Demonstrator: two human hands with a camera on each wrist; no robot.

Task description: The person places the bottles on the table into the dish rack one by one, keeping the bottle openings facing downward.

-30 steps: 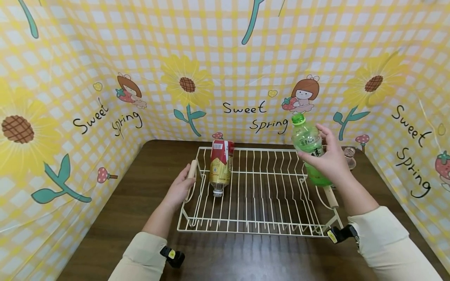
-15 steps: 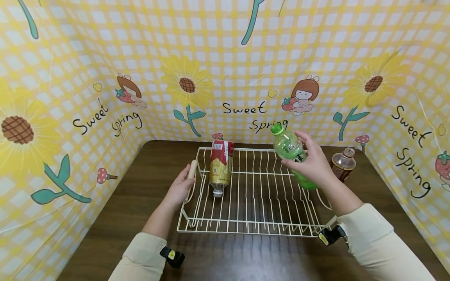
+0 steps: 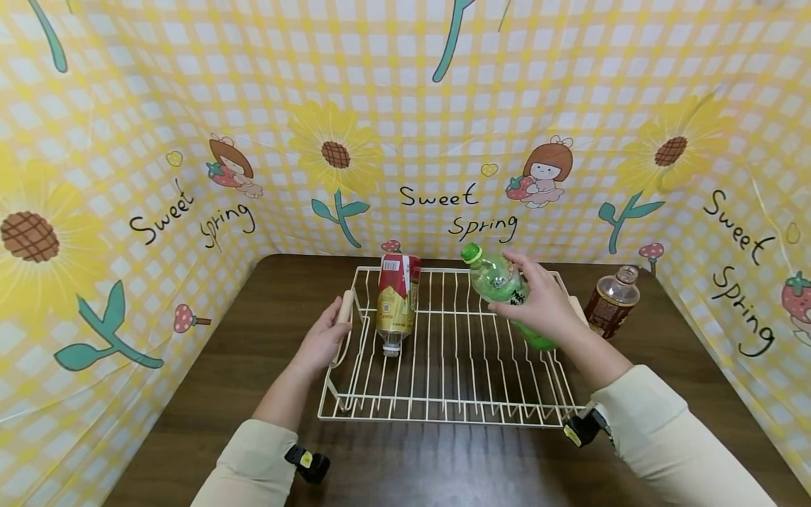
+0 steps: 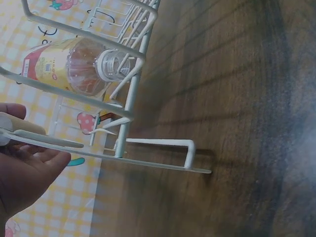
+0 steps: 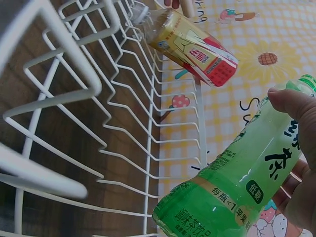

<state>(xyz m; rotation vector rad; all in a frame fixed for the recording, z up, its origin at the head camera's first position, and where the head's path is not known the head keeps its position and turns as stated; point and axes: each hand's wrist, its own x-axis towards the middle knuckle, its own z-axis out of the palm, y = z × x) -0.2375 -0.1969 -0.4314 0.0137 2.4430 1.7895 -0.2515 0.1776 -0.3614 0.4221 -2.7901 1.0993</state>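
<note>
holding a tilted green plastic bottle [image 3: 498, 283] in the right hand [image 3: 543, 304] over an off-white wire rack [image 3: 437, 422], gripping its pale wooden handle [image 3: 346, 306] with the left hand [image 3: 322, 339].

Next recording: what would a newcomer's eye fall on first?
Most likely the green bottle, held tilted in the right hand over the right half of the wire rack. Next, the red-and-gold bottle in the rack's left part, neck toward the near edge. Behind them, the yellow checked cloth with large sunflowers.
</note>
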